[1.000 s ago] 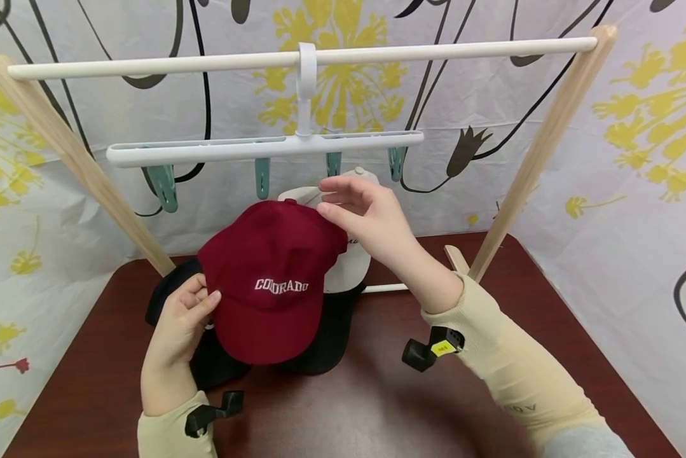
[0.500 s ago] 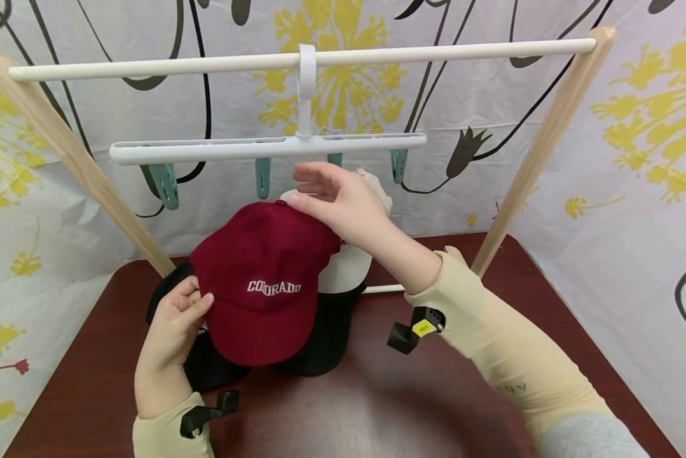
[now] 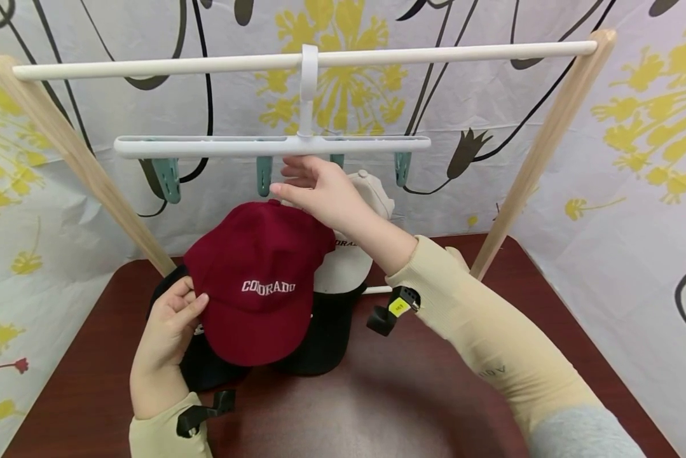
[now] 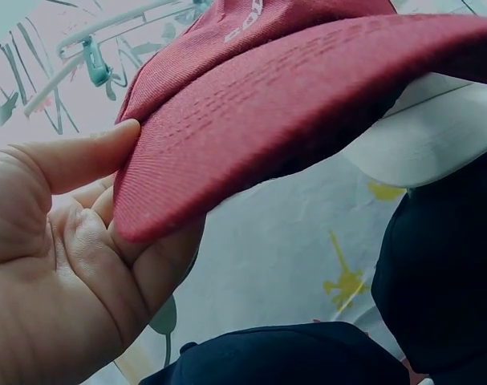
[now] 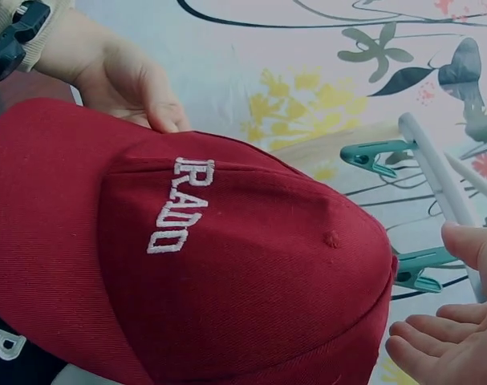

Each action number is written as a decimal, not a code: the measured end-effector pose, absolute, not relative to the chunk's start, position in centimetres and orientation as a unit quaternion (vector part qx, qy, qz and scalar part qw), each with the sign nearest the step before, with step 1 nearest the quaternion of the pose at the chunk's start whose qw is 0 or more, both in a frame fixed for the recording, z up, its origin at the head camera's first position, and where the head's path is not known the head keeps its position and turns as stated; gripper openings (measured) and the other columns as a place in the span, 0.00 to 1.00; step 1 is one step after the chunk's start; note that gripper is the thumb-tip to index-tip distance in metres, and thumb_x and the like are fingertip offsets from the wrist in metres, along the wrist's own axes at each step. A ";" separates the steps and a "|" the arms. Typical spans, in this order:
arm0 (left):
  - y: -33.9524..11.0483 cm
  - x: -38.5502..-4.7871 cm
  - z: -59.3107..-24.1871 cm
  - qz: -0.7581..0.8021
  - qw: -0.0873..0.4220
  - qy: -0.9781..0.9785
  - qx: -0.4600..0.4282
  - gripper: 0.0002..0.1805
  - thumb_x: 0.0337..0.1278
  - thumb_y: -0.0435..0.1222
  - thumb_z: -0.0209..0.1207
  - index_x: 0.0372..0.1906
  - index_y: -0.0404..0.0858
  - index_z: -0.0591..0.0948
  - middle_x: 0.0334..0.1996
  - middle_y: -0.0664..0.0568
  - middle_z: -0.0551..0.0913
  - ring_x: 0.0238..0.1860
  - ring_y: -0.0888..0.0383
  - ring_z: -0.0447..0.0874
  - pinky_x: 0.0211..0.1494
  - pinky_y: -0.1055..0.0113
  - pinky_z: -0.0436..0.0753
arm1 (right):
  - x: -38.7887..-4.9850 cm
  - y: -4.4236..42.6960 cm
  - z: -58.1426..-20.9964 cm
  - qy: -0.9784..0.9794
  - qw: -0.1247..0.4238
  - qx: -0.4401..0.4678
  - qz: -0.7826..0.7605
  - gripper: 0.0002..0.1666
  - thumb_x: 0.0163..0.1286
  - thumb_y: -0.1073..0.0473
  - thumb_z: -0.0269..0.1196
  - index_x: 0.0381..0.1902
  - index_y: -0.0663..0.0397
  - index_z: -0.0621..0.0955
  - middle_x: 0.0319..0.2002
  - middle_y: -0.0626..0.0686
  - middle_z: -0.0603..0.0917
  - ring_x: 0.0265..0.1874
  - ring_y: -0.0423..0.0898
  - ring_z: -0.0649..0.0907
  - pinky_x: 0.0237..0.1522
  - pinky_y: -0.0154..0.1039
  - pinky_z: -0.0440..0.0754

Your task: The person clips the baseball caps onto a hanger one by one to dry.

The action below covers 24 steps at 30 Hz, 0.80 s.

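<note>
While the left hand [image 3: 170,321] pinches one side of a dark red baseball cap [image 3: 257,254] lettered COLORADO, the right hand [image 3: 322,194] reaches up beside a teal clip [image 3: 264,176]. In the head view, the red cap is upright, front to the viewer, above a wine-red bench [image 3: 388,401]; the left hand is at its 8 o'clock, the right at its 1 o'clock. The clip, second from the left on a white hanger [image 3: 205,147], is at the cap's 12 o'clock. The hanger hooks over a rail [image 3: 463,53]. Partly hidden behind are a white cap [image 3: 343,270] at 3 o'clock and a black cap [image 3: 325,337] at 5.

In the left wrist view, the left thumb presses the cap's upper side where brim meets crown, with fingers underneath; dark caps lie lower, around 5 o'clock.

In the right wrist view, the right hand, at 4 o'clock, has its thumb spread from its fingers, near a clip by the crown. Whether thumb touches clip, I cannot tell.

The step in hand appears to be bringing cap and clip together for hanging. The next move likely calls for the right hand to squeeze the clip while the left steadies the cap's edge beneath.
</note>
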<state>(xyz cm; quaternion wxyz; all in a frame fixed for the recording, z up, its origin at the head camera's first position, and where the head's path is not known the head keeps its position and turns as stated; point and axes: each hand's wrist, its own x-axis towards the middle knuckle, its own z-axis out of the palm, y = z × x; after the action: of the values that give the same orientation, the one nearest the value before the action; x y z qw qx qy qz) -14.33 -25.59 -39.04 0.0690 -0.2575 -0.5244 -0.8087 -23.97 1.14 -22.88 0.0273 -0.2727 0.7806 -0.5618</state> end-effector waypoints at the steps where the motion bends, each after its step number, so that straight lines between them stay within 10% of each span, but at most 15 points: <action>1: -25.6 -14.3 -39.0 -0.810 0.069 -0.523 -0.258 0.15 0.65 0.15 0.38 0.41 0.29 0.74 0.30 0.46 0.83 0.32 0.59 0.81 0.35 0.70 0.79 | -24.0 1.0 -22.8 0.779 0.030 -0.273 -0.564 0.35 0.67 0.53 0.64 0.68 0.55 0.67 0.62 0.52 0.74 0.55 0.39 0.77 0.49 0.32 0.76; 24: -25.7 -14.4 -39.1 -0.800 0.067 -0.536 -0.260 0.14 0.65 0.15 0.38 0.42 0.28 0.73 0.29 0.46 0.83 0.32 0.59 0.81 0.36 0.70 0.80 | -25.3 -1.7 -22.7 0.736 0.054 -0.192 -0.647 0.29 0.67 0.50 0.63 0.62 0.54 0.72 0.50 0.50 0.81 0.41 0.44 0.82 0.44 0.38 0.78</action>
<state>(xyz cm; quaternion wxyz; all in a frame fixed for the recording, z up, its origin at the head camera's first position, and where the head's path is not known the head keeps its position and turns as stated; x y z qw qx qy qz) -14.41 -25.74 -39.14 0.0667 -0.2601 -0.5360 -0.8004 -25.29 -1.66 -22.71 0.0544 -0.1920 0.7355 -0.6474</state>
